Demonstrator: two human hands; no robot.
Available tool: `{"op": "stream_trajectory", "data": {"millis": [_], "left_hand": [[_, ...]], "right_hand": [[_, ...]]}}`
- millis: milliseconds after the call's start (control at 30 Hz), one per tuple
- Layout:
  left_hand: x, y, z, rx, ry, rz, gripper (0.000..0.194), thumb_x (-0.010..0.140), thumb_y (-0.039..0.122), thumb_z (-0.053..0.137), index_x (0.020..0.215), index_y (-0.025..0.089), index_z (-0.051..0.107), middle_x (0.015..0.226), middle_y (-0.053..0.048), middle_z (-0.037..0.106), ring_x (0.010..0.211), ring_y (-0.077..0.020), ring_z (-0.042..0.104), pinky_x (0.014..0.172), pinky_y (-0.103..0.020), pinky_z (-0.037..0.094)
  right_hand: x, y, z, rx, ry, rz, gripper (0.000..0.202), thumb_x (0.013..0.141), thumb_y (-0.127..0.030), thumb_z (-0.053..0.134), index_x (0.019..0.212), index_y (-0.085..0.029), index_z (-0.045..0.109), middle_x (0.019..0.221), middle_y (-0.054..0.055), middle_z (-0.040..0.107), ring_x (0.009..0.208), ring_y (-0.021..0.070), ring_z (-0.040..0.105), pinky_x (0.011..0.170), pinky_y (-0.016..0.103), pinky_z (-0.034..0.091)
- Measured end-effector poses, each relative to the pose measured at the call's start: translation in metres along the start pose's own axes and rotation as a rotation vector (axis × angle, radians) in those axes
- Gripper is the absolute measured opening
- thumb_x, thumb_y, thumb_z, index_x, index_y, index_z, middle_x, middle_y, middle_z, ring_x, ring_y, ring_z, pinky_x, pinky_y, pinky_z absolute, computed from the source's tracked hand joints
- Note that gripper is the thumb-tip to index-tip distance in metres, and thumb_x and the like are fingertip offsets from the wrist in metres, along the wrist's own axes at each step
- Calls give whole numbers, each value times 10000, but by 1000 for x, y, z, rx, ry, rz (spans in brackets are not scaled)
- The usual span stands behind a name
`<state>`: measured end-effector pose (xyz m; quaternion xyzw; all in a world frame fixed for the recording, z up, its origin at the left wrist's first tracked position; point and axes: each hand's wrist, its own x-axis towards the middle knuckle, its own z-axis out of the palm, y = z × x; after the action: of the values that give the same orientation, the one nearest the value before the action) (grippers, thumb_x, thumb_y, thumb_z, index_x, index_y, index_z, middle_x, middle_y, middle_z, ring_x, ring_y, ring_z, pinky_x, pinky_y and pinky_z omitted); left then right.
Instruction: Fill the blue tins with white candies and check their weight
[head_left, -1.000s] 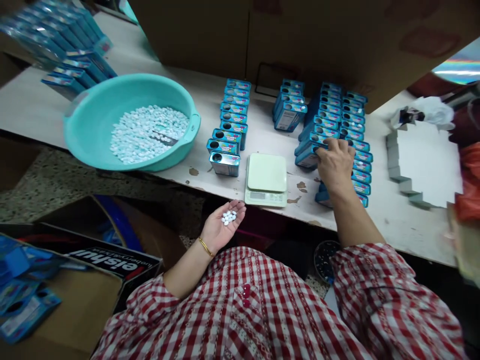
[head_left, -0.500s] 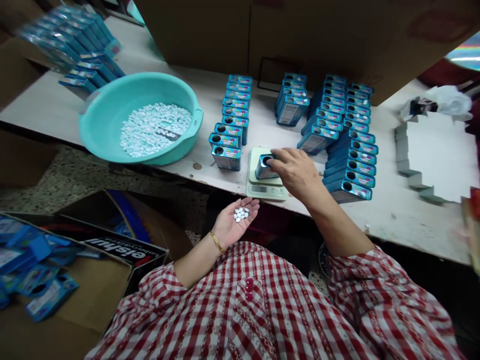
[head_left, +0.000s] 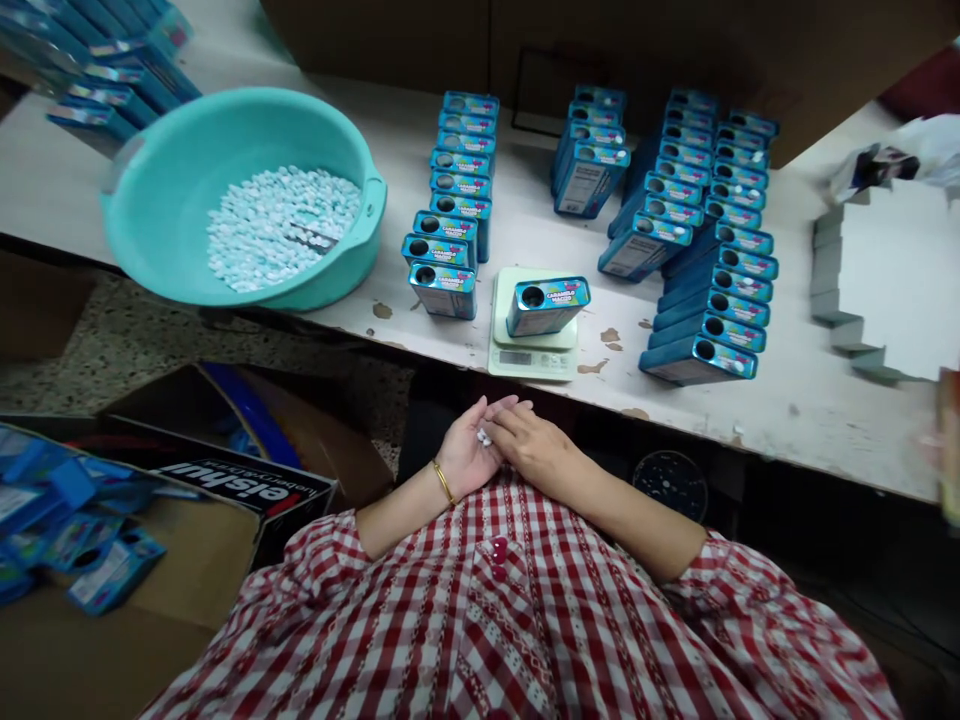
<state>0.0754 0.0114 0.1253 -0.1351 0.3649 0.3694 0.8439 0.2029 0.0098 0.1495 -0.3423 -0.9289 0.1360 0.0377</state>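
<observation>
My left hand (head_left: pixel 463 458) is cupped palm up in front of my lap, with small white candies (head_left: pixel 484 437) lying in it. Over that palm rests my right hand (head_left: pixel 534 448), its fingers drawn together at the candies; its fingertips are partly hidden, so I cannot tell what is between them. Beyond both hands, a blue candy tin (head_left: pixel 551 308) stands on a pale kitchen scale (head_left: pixel 534 365) at the table edge. The tin has a round dark opening in its top, and neither hand touches it.
A turquoise basin (head_left: pixel 240 110) of white candies with a dark scoop stands left. Rows of blue tins (head_left: pixel 442 285) and more tins (head_left: pixel 701 355) flank the scale. White cartons (head_left: pixel 900 280) lie far right. A cardboard box (head_left: pixel 187 560) of blue packs is below left.
My right hand has let go of the tin on the scale and come down to the left palm, now covering part of the candies. The view has also shifted slightly.
</observation>
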Motion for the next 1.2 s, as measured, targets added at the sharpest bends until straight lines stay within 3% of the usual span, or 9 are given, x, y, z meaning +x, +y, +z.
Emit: {"op": "stream_trajectory", "data": {"millis": [233,500,567,633,733,800,900,967,1200], "left_hand": [[1,3,2,13,52,7,342,919,211,372,1133,75,602,953,-112,684,766,-136,650,723,-238,517],[-3,3,9,-19,64,1,330,931,198,344,927,71,648,719,-66,666,582,-93,603,574,-199,497],[-3,5,14,-38,47,-8,321,925,191,356,873,71,649,696,-62,659,555,-89,594,562,-199,493],[-3,9,21,-57,31,6,318,921,188,366,814,78,645,669,-61,653,554,-98,600,579,-215,507],[-9,26,32,-89,13,111,326,921,196,368,784,83,641,738,-95,678,731,-151,662,720,-278,542],[-13,40,39,-110,0,208,315,920,200,372,819,80,645,819,-113,689,851,-171,665,796,-293,536],[-14,57,46,-124,-24,312,298,915,194,372,897,82,648,866,-110,688,899,-171,656,815,-287,529],[-7,62,49,-120,-45,328,303,912,196,367,929,76,645,860,-114,686,893,-178,656,805,-295,529],[27,55,71,-172,-32,290,292,916,220,373,934,93,635,679,-45,662,635,-124,617,754,-272,510]], "right_hand": [[0,6,-18,76,-63,48,229,872,-92,435,1006,-83,619,1022,118,626,930,186,536,811,312,507],[-7,7,-7,122,24,49,207,871,-133,464,983,-103,635,969,106,639,883,190,547,732,317,526],[-7,9,-13,140,136,-8,234,886,-163,458,1041,-123,627,1010,108,644,915,179,562,752,307,525],[-7,19,-23,140,355,13,264,890,-205,472,1116,-165,603,1047,107,638,939,172,574,785,316,518],[-2,57,-33,130,752,325,364,845,-303,559,1196,-210,539,1087,117,610,980,205,571,786,359,509],[5,91,-32,208,852,479,530,802,-387,598,1277,-206,448,1172,133,569,1026,228,557,770,373,509],[21,128,-25,415,763,382,521,809,-407,553,1265,-182,436,1116,104,599,940,200,592,758,349,510],[28,130,-27,421,718,317,411,823,-354,525,1196,-184,496,1035,75,622,883,186,600,758,341,507],[24,70,-78,-249,486,44,370,869,-143,462,1201,-282,548,1170,49,612,1143,206,495,1023,453,340]]}}
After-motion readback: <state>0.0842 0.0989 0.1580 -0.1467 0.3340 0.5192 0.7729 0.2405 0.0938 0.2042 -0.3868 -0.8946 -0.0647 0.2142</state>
